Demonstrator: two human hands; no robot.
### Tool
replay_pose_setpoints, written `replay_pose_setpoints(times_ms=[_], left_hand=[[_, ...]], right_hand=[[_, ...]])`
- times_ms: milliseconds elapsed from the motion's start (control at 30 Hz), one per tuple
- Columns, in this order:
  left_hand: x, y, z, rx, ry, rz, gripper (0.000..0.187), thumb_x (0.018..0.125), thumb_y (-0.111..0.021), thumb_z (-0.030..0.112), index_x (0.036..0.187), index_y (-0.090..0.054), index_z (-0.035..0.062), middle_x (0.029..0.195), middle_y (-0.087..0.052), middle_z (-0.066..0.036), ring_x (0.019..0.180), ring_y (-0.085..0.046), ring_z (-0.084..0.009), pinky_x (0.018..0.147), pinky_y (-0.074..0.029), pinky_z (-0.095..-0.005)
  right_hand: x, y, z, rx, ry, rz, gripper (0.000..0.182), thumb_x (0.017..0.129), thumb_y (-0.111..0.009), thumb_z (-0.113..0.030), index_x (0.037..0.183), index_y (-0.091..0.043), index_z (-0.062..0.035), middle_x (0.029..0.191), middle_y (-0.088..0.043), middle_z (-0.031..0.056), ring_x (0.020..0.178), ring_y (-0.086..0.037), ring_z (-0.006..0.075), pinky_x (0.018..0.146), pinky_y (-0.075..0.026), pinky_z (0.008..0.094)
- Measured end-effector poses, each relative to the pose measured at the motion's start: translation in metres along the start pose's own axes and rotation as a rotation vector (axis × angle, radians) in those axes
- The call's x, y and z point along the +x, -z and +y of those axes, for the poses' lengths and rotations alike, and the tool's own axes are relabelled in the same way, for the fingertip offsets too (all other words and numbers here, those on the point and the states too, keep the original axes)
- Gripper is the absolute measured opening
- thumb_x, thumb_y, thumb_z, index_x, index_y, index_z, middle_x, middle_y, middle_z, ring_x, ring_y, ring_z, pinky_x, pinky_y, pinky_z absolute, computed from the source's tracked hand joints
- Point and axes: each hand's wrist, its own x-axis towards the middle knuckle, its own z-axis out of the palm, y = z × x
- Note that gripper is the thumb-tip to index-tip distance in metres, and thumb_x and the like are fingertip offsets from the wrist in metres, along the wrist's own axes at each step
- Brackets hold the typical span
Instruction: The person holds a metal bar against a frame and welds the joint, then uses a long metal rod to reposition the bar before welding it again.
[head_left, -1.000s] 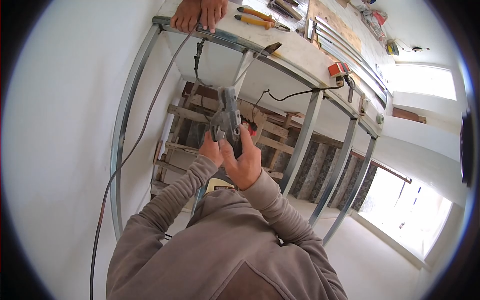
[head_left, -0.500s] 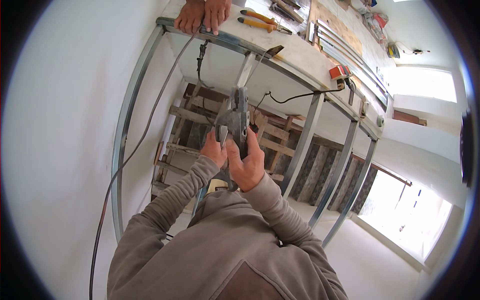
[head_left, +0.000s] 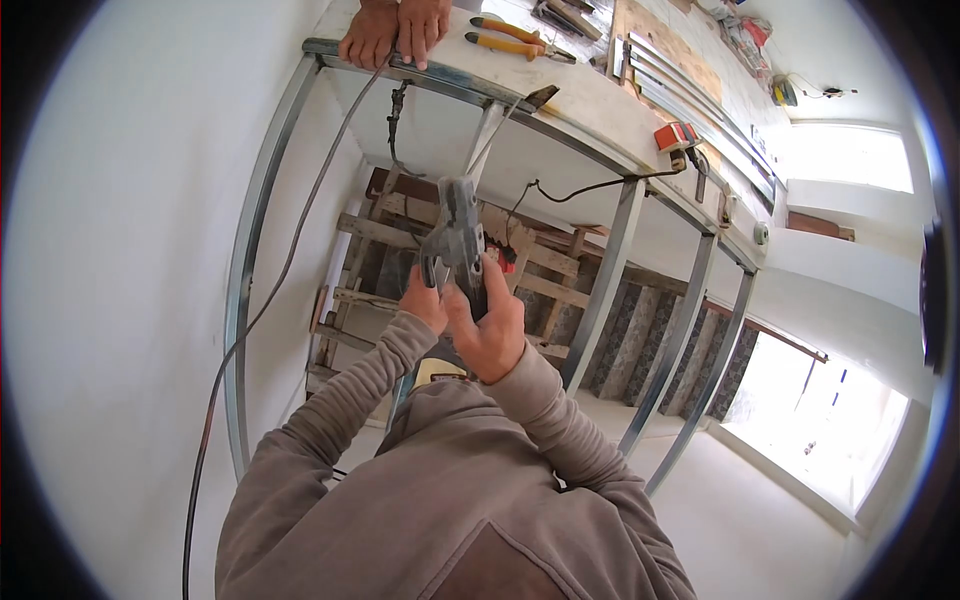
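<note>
Both of my hands are wrapped round a grey, dusty hand tool with small holes along its side; its exact kind does not show. My right hand grips its dark lower part, thumb along the near side. On the other side my left hand closes near a lever-like piece, its fingers partly hidden behind the tool. A thin pale rod slants up above the tool to the table edge. Another person's hands rest on the metal frame at the table's corner.
Orange-handled pliers lie on the white tabletop, near a red box-shaped item and long metal strips. Steel legs stand ahead of me. A cable hangs at left; a wooden pallet leans under the table.
My hands have turned the grey tool, and its upper end has swung slightly left. The lower end that hung below my hands no longer shows. The other person's hands stay at the corner.
</note>
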Motion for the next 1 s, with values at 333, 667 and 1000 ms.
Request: replay_pose_setpoints(times_ms=[333,667,1000], left_hand=[[-0.001,0.003,0.008,0.045,0.030,0.012,0.060,0.090,-0.064,0.022,0.140,-0.036,0.0040,0.129,-0.048,-0.024,0.107,-0.058,-0.0476,0.090,-0.051,-0.0513],[0.001,0.006,0.008,0.068,0.041,0.018,0.058,0.091,-0.062,0.022,0.139,-0.037,0.0024,0.128,-0.048,-0.025,0.107,-0.058,-0.0476,0.089,-0.051,-0.0515],[0.002,0.002,-0.002,0.054,-0.001,-0.012,0.057,0.092,-0.062,0.024,0.138,-0.039,0.0009,0.127,-0.048,-0.025,0.107,-0.057,-0.0474,0.088,-0.051,-0.0515]], right_hand=[[0.004,0.002,0.000,0.003,0.011,0.008,0.047,0.093,-0.064,-0.012,0.133,-0.049,0.0071,0.098,-0.071,0.0183,0.084,-0.067,0.0188,0.077,-0.053,0.0310],[0.006,0.002,0.000,-0.008,0.033,0.016,0.046,0.094,-0.063,-0.012,0.134,-0.050,0.0057,0.097,-0.071,0.0171,0.087,-0.069,0.0206,0.079,-0.053,0.0323],[0.002,0.003,-0.004,-0.013,-0.021,-0.009,0.044,0.094,-0.064,-0.013,0.132,-0.051,0.0043,0.096,-0.071,0.0178,0.085,-0.069,0.0200,0.077,-0.053,0.0322]])
